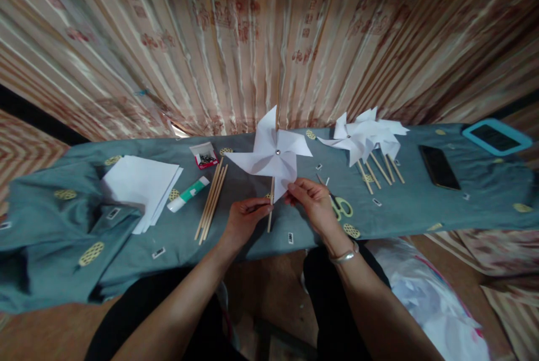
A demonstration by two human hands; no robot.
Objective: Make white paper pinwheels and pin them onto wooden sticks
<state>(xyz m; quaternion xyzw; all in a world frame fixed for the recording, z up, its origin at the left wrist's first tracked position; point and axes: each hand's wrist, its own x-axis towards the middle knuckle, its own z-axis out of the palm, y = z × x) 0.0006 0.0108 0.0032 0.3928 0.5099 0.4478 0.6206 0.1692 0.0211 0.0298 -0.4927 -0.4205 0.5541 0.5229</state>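
White paper pinwheel point(267, 165) at frame centre, left hand point(242, 222) pinching its wooden stick point(270, 222), right hand point(315, 202) pinching the lower blade point(283, 184); from here it looks light, easily creased, so best held by the stiffer stick.

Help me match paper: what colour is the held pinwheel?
The pinwheel is white, clearest in the head view.

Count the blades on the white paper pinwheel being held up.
4: the top white paper blade, left blade, right blade, and bottom blade, touched by the bare right hand. None seems hidden.
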